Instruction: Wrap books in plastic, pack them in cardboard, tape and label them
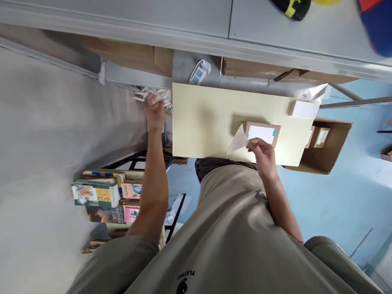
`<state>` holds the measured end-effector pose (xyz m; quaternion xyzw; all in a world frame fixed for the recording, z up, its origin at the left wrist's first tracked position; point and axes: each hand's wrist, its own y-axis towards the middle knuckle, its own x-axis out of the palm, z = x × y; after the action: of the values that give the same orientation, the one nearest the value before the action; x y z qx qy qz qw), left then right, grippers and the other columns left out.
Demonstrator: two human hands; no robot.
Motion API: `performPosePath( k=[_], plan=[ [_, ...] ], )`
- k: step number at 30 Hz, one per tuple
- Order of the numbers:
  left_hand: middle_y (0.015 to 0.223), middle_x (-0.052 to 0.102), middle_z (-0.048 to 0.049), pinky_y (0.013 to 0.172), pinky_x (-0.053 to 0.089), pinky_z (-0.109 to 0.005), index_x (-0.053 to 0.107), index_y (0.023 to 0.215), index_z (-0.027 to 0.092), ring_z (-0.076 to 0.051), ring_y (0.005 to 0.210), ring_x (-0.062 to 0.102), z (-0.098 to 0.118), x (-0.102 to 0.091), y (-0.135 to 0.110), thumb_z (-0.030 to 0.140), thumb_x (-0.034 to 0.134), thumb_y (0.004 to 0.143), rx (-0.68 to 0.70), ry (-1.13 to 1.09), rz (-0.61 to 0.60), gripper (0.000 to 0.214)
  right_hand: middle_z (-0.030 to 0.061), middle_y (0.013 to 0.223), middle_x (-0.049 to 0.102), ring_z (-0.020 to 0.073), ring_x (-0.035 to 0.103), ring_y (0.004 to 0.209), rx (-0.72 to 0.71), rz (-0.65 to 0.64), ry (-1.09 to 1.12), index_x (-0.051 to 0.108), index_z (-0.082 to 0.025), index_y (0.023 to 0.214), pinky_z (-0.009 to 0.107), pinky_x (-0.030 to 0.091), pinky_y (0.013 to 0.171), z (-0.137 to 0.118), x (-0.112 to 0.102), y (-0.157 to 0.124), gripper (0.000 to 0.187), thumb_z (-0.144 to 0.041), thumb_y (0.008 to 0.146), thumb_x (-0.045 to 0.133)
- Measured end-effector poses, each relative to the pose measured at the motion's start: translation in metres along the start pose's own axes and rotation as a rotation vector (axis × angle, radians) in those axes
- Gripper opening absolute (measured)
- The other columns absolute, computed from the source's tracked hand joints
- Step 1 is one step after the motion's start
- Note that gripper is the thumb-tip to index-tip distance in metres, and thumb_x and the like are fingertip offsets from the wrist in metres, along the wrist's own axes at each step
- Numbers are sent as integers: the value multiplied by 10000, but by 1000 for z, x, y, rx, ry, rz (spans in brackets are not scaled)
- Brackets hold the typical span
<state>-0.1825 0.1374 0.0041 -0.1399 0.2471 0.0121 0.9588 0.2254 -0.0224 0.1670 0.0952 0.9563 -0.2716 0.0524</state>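
A small brown cardboard box (279, 137) with a white label (261, 134) on top sits on a pale yellow board. Beside the box's front edge, my right hand (263, 155) pinches a thin slip of paper (237, 140), which sticks out to the left and partly overlaps the box. Beyond the board's left edge, my left hand (154, 112) hovers over or touches a heap of white paper scraps (163, 96). Its fingers look bent but are blurred, so whether they grip anything is unclear.
The yellow board (191, 121) carries a white stack (304, 109) at its right end. An open carton (334, 148) with labelled boxes stands beyond it. A power strip (198, 74) lies behind. Books (97, 193) fill a rack at left. A grey shelf (130, 16) holds a yellow-black tool (294, 4).
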Motion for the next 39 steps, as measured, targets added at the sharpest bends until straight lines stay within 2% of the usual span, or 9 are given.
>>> performPosePath(
  k=[1,2,6,8,11,15,20,28,39],
  plan=[
    [1421,775,-102,1216,533,-453,545,1139,245,-242,1538,679,19,25,-26,1185,577,852,-64,-85,177,983,20,888,718,224,692,924,10,4,32,749,-273,842,383,607,880,4,-7,3,306,-555,919,839],
    [1494,769,-136,1231,572,-471,599,1199,254,-279,1524,714,39,52,-54,1146,675,846,-69,-154,172,962,16,901,715,220,714,939,21,1,64,737,-274,856,383,626,900,7,-14,6,334,-584,921,844],
    [1632,755,-203,1290,615,-535,662,1418,267,-340,1579,727,126,155,-170,920,773,1016,119,-323,-192,775,-3,924,677,202,754,964,45,-17,168,672,-283,878,395,688,984,20,-49,14,512,-753,913,872],
    [1682,736,-207,1346,587,-561,642,1465,281,-348,1622,702,157,195,-209,833,839,1033,212,-338,-280,728,-5,934,678,196,751,967,41,-20,220,668,-286,877,407,706,1031,25,-71,16,573,-808,895,903],
    [1736,701,-202,1375,572,-589,606,1475,308,-361,1660,676,179,241,-231,788,893,1022,300,-362,-288,720,-2,953,695,194,747,976,24,-51,295,693,-291,888,414,719,1067,32,-103,16,593,-823,879,955],
    [1716,713,-191,1340,605,-615,584,1448,319,-372,1552,760,187,283,-233,799,925,990,301,-404,-267,747,9,978,720,210,751,1014,-38,-101,312,732,-294,922,433,724,1071,41,-135,16,586,-837,898,951],
    [1562,805,-129,1246,654,-542,577,1393,341,-326,1399,838,196,306,-241,758,971,967,205,-541,-291,714,36,1061,791,245,777,1096,-154,-177,230,782,-293,1004,463,712,1094,46,-156,16,612,-887,927,903],
    [1315,884,-72,1115,672,-446,686,1255,308,-320,1282,861,200,306,-244,830,986,885,-65,-673,-176,706,92,1320,847,287,807,1248,-281,-241,80,825,-292,1198,509,715,1152,54,-181,17,681,-914,927,888],
    [1165,862,-74,973,660,-370,744,1209,264,-268,1122,841,210,306,-247,894,869,978,37,-479,-281,682,91,1221,766,301,767,1196,-660,-30,-341,855,-332,1232,478,729,963,58,-209,29,342,-613,1227,660]
  ],
)
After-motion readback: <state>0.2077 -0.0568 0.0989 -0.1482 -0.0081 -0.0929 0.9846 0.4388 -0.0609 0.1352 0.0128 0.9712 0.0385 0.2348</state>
